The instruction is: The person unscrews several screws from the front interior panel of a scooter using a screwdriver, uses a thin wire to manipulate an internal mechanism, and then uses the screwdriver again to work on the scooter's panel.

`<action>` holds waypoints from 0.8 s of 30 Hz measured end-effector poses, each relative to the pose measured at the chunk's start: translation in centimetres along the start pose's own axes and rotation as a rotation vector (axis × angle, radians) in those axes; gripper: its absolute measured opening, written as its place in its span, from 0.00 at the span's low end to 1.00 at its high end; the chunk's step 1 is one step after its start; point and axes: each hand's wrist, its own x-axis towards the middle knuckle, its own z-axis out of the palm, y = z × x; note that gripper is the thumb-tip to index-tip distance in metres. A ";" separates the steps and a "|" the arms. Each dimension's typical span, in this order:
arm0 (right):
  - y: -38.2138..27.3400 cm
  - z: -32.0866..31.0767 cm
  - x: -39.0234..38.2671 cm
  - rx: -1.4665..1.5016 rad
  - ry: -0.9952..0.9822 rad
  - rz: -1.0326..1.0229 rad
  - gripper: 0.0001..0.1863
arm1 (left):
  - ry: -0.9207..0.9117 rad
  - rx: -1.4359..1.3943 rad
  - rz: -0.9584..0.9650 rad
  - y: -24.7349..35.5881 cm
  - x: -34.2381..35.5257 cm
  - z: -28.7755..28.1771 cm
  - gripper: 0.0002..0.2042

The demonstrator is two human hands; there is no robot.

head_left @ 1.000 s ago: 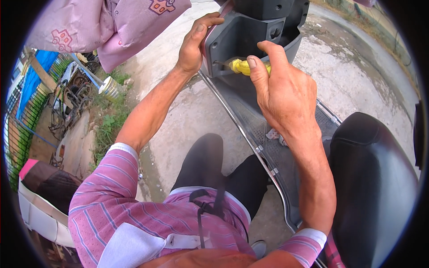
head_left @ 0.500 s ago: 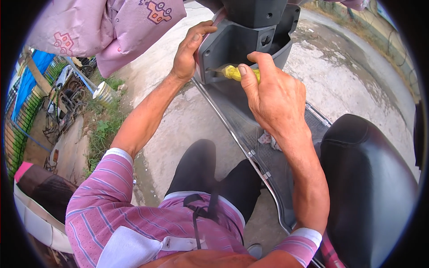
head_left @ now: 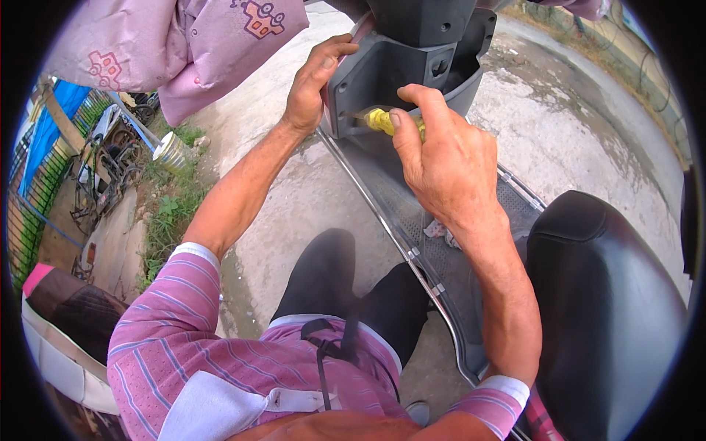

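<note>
My right hand [head_left: 452, 151] is closed on a screwdriver with a yellow handle [head_left: 379, 120]. Its shaft points left into the lower left corner of the dark grey front panel [head_left: 382, 77] of a scooter, where a screw hole sits; the tip is too blurred to tell how it meets the hole. Thumb and index finger lie along the handle, and the hand hides its rear end. Along the panel's left edge, my left hand [head_left: 312, 88] grips with its fingers over the rim and the thumb on the near side.
Below the panel runs the scooter's footboard [head_left: 419, 235] with a metal rail [head_left: 382, 228] and a crumpled cloth. A black seat [head_left: 603, 294] stands at right. Pink quilted fabric [head_left: 176, 51] hangs at upper left. A white bucket [head_left: 173, 153] and scrap parts lie by the weeds.
My right hand has shifted slightly left, its index finger moving up and left over the screwdriver handle. The left hand keeps its hold on the panel.
</note>
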 end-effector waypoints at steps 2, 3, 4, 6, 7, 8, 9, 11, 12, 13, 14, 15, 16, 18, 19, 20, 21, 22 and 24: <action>0.1 0.0 0.0 0.169 0.106 -0.184 0.29 | 0.006 0.004 -0.011 0.2 -0.1 0.0 0.25; 0.1 -0.1 0.0 0.170 0.106 -0.187 0.29 | 0.007 0.021 -0.013 0.3 -0.1 -0.1 0.25; 0.1 -0.2 -0.2 0.183 0.121 -0.214 0.30 | 0.007 0.037 -0.017 0.3 -0.1 0.0 0.26; 0.0 -0.2 -0.4 0.197 0.135 -0.243 0.32 | 0.008 0.046 -0.018 0.3 -0.2 -0.1 0.26; 0.0 -0.3 -0.4 0.217 0.103 -0.228 0.32 | 0.007 0.052 -0.015 0.3 -0.1 -0.1 0.26; 0.0 -0.4 -0.3 0.237 0.070 -0.214 0.33 | 0.008 0.051 -0.012 0.3 -0.1 0.0 0.26; -0.1 -0.5 -0.3 0.235 0.071 -0.216 0.33 | 0.013 0.043 -0.014 0.3 -0.1 0.2 0.26; -0.2 -0.3 -0.3 0.182 0.094 -0.061 0.31 | 0.020 0.037 -0.017 0.2 -0.2 0.2 0.25; -0.4 -0.6 -0.2 0.181 0.093 -0.063 0.31 | 0.019 0.062 -0.009 0.1 -0.1 0.2 0.25; -0.9 -1.3 0.1 0.068 -0.050 0.072 0.30 | 0.019 0.091 -0.002 0.1 -0.1 0.1 0.25; -0.8 -1.3 0.1 0.014 -0.120 0.140 0.29 | 0.021 0.093 -0.002 0.1 -0.1 0.0 0.25; -0.8 -1.2 0.0 -0.045 -0.194 0.203 0.29 | 0.023 0.102 -0.003 0.2 -0.1 0.0 0.26; -0.4 -0.6 -0.3 0.041 -0.075 0.038 0.28 | 0.023 0.109 -0.004 0.1 -0.1 0.0 0.26; 0.2 -0.4 -0.5 0.122 0.042 -0.211 0.29 | 0.026 0.102 -0.013 0.2 -0.2 0.0 0.25; 0.3 -0.4 -0.4 0.120 0.042 -0.211 0.29 | 0.029 0.093 -0.023 0.3 -0.2 0.0 0.25; 0.4 -0.3 -0.3 0.129 0.067 -0.253 0.29 | 0.029 0.092 -0.023 0.3 -0.2 0.1 0.25; 0.5 -0.2 -0.3 0.139 0.092 -0.295 0.30 | 0.031 0.088 -0.024 0.2 -0.2 0.1 0.25; 0.6 -0.2 -0.3 0.138 0.092 -0.296 0.30 | 0.033 0.085 -0.024 0.2 -0.2 0.0 0.25; 0.7 -0.3 -0.3 0.229 0.107 -0.240 0.29 | 0.032 0.086 -0.014 0.2 -0.1 0.1 0.24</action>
